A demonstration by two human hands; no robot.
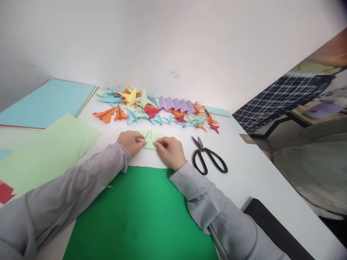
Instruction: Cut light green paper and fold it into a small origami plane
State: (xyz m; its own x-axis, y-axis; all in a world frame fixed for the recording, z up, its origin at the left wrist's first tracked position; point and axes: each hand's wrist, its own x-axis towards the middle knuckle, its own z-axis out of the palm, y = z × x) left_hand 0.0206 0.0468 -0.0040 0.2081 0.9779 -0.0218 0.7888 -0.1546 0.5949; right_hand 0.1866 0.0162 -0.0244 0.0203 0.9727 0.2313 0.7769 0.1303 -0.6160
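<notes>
A small folded piece of light green paper lies on the white table just beyond a large green sheet. A crease or slit runs down its middle. My left hand pinches its left side between thumb and fingers. On the right side, my right hand is closed with thumb and fingertips on the paper. Parts of the paper are hidden under both hands. To the right of my right hand rest scissors with black handles, blades slightly apart.
Behind my hands lie many-coloured folded paper pieces and a purple pleated strip. Blue sheets and light green sheets are at the left. A black object lies front right. Another person's plaid clothing shows beyond the table edge.
</notes>
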